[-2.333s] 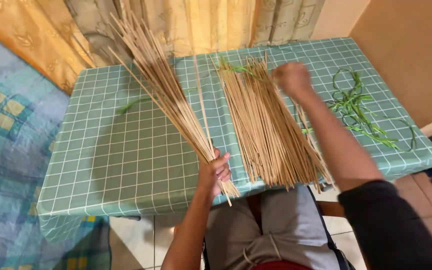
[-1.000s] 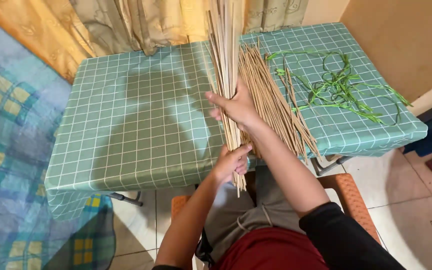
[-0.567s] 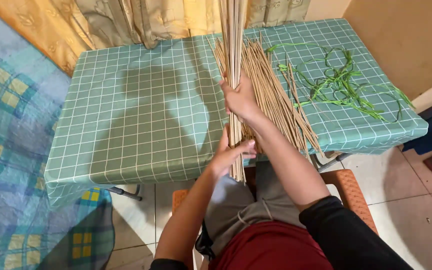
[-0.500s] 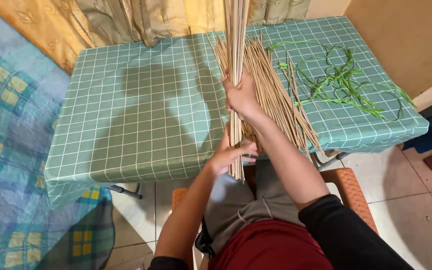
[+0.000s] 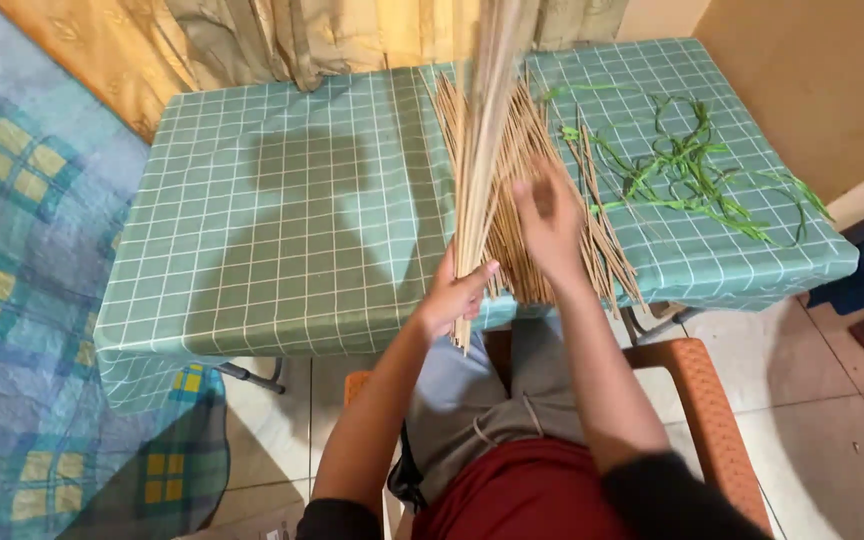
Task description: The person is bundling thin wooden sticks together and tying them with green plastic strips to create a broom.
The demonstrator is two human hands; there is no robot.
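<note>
Holding: bundle of thin sticks [image 5: 482,140], upright over the near table edge
Left hand [image 5: 455,297]: closed around the bundle's lower end, tips poking out below
Right hand [image 5: 549,218]: blurred, beside the bundle, above the pile; grip impossible to tell
Pile of sticks [image 5: 552,200]: flat on the green checked tablecloth [image 5: 292,240]
Green leaf strips [image 5: 687,165]: scattered right of pile
Orange chair [image 5: 697,400]: under the sitter

Green checked table [image 5: 282,240] bears sticks [image 5: 542,200], leaf strips [image 5: 692,170].
</note>
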